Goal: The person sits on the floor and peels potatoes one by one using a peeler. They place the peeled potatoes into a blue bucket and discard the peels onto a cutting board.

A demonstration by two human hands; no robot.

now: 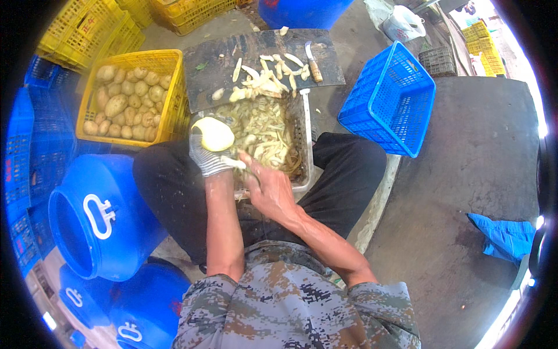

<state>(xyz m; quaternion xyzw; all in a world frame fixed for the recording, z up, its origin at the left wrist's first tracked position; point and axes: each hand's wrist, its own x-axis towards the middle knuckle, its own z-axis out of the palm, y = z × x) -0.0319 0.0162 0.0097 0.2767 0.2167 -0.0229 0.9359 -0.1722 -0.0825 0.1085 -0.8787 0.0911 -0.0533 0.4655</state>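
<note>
My left hand (pixel 204 159), in a grey-and-white striped glove, holds a large peeled pale-yellow potato (pixel 213 134). Just to its right, my bare right hand (pixel 274 189) grips a small hand tool (pixel 253 175); blur and the fingers hide most of it. A whitish strip of peel (pixel 233 162) lies between the two hands. Beneath them is a pale plastic crate (pixel 307 144) between my knees, filled with wet peelings (pixel 266 131). On the dark board (pixel 209 52) beyond it lie cut pale pieces (pixel 261 80) and a curved-blade knife (pixel 314 65) with a wooden handle.
A yellow crate (pixel 174 100) of potatoes (pixel 128 102) stands left of the board. To the right, a blue crate (pixel 375 91) sits tilted. Blue barrels (pixel 126 205) crowd my left side. A blue cloth (pixel 505 235) lies on the dark surface (pixel 471 152) at right.
</note>
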